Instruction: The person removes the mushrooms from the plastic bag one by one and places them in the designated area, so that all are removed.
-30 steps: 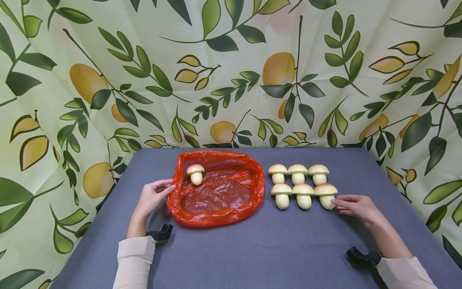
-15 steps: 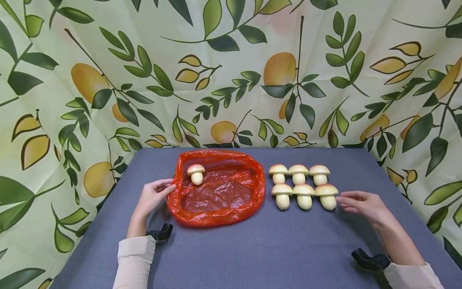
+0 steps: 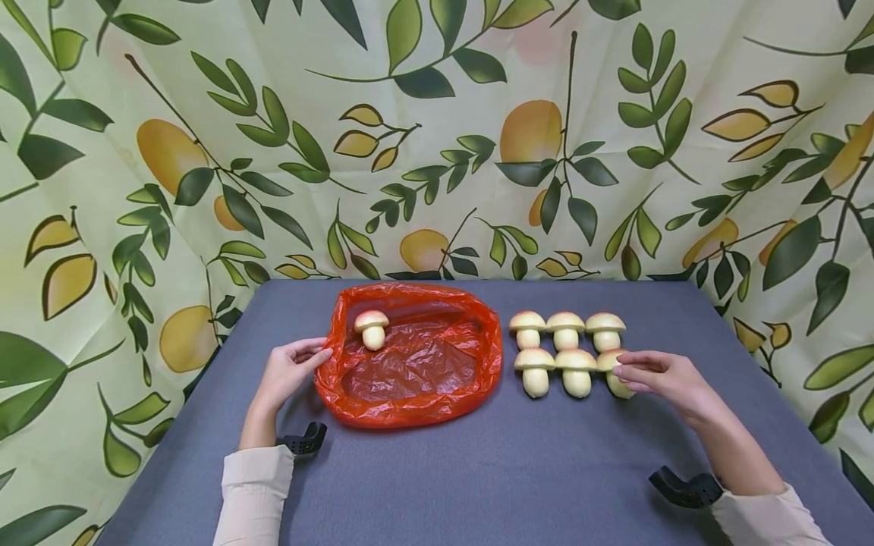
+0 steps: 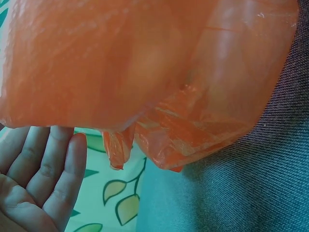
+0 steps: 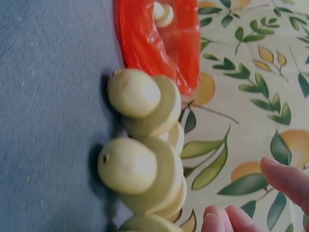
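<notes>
My left hand (image 3: 291, 369) pinches the left rim of a red plastic bag (image 3: 407, 409), which lies with its mouth spread wide. In the left wrist view the bag (image 4: 120, 63) hides some of the fingertips. One toy mushroom (image 3: 372, 336) is inside the bag, near its left wall. Over the near right mushroom (image 3: 617, 385) of a group reaches my right hand (image 3: 672, 383), partly covering its cap and stem. The right wrist view shows a gap between the thumb (image 5: 287, 181) and the fingers (image 5: 224, 220), with nothing held there.
Several more mushrooms (image 3: 575, 371) stand close together in two rows right of the bag. They rest on a grey-blue cloth-covered table (image 3: 464, 485). A leaf-and-fruit patterned cloth (image 3: 451, 189) hangs behind and at the sides.
My right hand draws slightly away from the near right mushroom's stem, then comes back left and over it. The left hand, bag and mushrooms keep their places.
</notes>
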